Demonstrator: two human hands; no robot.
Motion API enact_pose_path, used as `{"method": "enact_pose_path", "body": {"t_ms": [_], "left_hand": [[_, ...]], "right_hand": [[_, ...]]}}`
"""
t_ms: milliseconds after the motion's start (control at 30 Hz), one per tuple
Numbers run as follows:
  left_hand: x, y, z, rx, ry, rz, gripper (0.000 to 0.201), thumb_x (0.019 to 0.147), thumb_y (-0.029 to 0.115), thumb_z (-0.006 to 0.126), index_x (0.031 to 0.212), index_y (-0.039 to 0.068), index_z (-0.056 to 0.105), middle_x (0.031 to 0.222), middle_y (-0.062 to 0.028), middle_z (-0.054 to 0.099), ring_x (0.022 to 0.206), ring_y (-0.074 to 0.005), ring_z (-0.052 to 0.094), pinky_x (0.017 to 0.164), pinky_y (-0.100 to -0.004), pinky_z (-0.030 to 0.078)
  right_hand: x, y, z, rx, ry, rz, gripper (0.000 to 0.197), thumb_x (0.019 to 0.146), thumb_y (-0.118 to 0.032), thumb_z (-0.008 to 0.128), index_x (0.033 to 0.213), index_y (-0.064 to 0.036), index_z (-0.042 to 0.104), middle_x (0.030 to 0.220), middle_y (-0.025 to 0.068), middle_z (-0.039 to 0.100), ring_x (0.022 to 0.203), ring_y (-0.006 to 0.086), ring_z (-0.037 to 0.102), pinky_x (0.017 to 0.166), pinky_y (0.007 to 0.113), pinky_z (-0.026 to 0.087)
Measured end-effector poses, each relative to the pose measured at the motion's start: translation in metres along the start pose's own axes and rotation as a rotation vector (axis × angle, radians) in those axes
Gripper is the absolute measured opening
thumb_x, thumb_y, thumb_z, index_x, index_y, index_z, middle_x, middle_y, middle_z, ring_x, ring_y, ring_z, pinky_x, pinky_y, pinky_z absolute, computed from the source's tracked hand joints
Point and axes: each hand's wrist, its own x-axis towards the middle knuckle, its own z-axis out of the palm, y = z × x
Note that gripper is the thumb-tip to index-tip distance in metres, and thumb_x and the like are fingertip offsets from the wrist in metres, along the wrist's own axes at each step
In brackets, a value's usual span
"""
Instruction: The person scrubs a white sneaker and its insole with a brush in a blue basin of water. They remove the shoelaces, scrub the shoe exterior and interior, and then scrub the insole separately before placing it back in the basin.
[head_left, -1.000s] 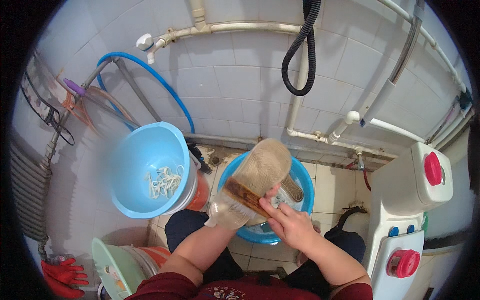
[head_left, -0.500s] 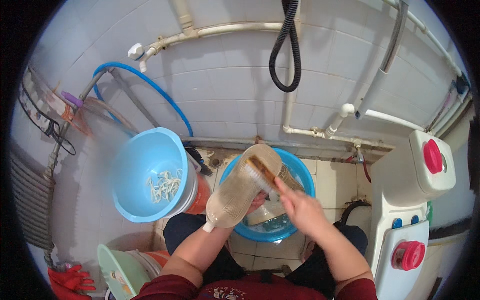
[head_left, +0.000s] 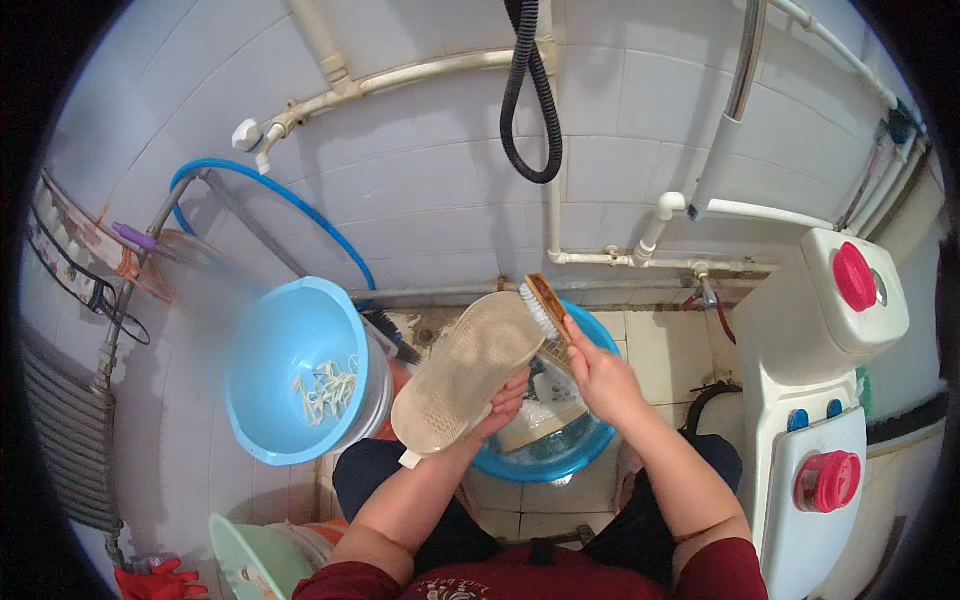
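My left hand (head_left: 508, 404) grips a beige shoe (head_left: 468, 368) from beneath and along its right side, its patterned sole turned up toward me. In my right hand (head_left: 602, 382) is a scrubbing brush (head_left: 546, 306) with a wooden back and white bristles. The bristles face left, close to the sole's upper right edge; whether they touch it I cannot tell. Below both hands stands a blue basin (head_left: 600, 446) on the floor with water in it. A second pale shoe (head_left: 540, 424) lies in that basin, partly hidden by the hands and the held shoe.
A light blue basin (head_left: 262, 350) with whitish shoelaces (head_left: 327, 390) rests on a bucket at left. Near the lower left are a green basin (head_left: 232, 556) and red gloves (head_left: 160, 580). A white toilet (head_left: 790, 330) stands at right. Pipes (head_left: 440, 66) line the tiled wall.
The brush has moved up and right, from across the sole to its edge, with its bristles now plainly showing. The shoe has shifted slightly left and down. The whole view has turned a little.
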Motion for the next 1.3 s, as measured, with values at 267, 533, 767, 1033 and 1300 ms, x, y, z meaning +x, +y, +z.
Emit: {"method": "enact_pose_path", "body": {"t_ms": [267,533,767,1033,1300], "left_hand": [[-0.01,0.001,-0.05,0.111,0.23,-0.082,0.045,0.089,0.038,0.054,0.116,0.003,0.05,0.087,-0.0159,0.054,0.057,-0.0169,0.049,0.048,-0.0242,0.041],[-0.007,0.001,-0.059,0.054,0.048,-0.227,0.05,0.089,0.045,0.048,0.122,0.007,0.051,0.093,-0.0225,0.058,0.066,-0.0293,0.059,0.053,-0.0317,0.049],[0.009,-0.009,-0.019,0.136,0.668,0.415,0.053,0.089,0.052,0.041,0.119,0.009,0.053,0.09,-0.0217,0.06,0.061,-0.027,0.058,0.051,-0.03,0.047],[0.001,0.002,-0.06,0.116,0.551,-0.04,0.04,0.088,0.052,0.044,0.098,0.016,0.056,0.07,-0.0047,0.051,0.05,-0.0147,0.043,0.043,-0.0249,0.034],[0.02,-0.015,-0.019,0.118,0.829,0.173,0.025,0.092,0.039,0.044,0.102,0.018,0.054,0.087,-0.0005,0.054,0.067,-0.0145,0.047,0.054,-0.0279,0.037]], "right_hand": [[0.004,0.01,-0.007,0.067,-0.154,-0.002,0.046,0.096,-0.033,0.039,0.14,-0.0228,0.038,0.086,0.0235,0.065,0.078,0.0416,0.063,0.075,0.049,0.049],[-0.003,0.007,-0.008,-0.177,-0.264,0.029,0.048,0.096,-0.035,0.039,0.142,-0.0236,0.033,0.084,0.0213,0.065,0.074,0.0386,0.063,0.068,0.048,0.051],[-0.049,-0.044,0.003,0.129,-0.24,-0.286,0.046,0.094,-0.03,0.045,0.139,-0.0229,0.04,0.082,0.0203,0.065,0.074,0.0389,0.064,0.067,0.049,0.052],[-0.019,-0.034,0.005,-0.024,-0.297,-0.099,0.048,0.094,-0.025,0.045,0.141,-0.0204,0.038,0.08,0.0198,0.064,0.071,0.0382,0.062,0.066,0.047,0.05],[-0.036,-0.048,0.008,0.276,-0.102,-0.253,0.053,0.092,-0.019,0.05,0.142,-0.0178,0.035,0.087,0.02,0.062,0.079,0.0377,0.061,0.069,0.045,0.049]]}}
